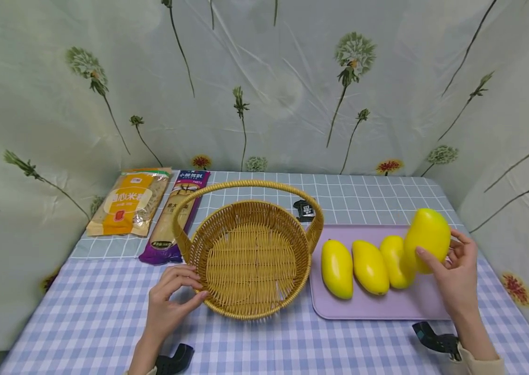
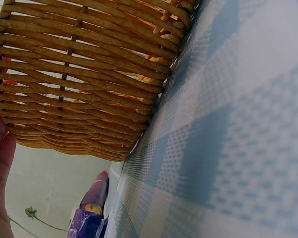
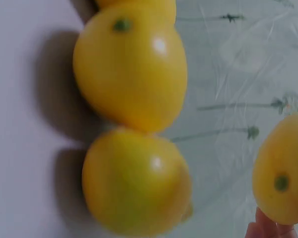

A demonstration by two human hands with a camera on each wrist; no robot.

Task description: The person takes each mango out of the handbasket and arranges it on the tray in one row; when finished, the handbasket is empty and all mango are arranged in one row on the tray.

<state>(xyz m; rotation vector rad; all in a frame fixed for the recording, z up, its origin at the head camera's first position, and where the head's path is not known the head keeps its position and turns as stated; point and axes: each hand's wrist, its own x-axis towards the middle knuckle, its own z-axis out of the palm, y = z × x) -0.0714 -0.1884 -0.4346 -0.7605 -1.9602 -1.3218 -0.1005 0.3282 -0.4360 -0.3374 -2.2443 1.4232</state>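
Note:
My right hand (image 1: 458, 276) holds a yellow-green mango (image 1: 429, 234) between thumb and fingers, up over the right part of a lilac tray (image 1: 363, 311). On that tray lie three more mangoes in a row: a left one (image 1: 337, 268), a middle one (image 1: 370, 267) and a right one (image 1: 396, 276), partly covered by the held mango. In the right wrist view the held mango (image 3: 283, 173) hangs apart from those on the tray. At the left front rim of a round wicker basket (image 1: 251, 314), my left hand (image 1: 170, 299) pinches the edge. The basket's inside holds nothing.
Behind the basket's left side lie a purple pasta pack (image 1: 170, 224) and an orange-labelled bag (image 1: 128, 208). A small black packet (image 1: 305, 210) sits behind the basket's right handle base. A checked cloth (image 1: 264, 349) covers the table; a flowered curtain (image 1: 283, 104) closes off the back.

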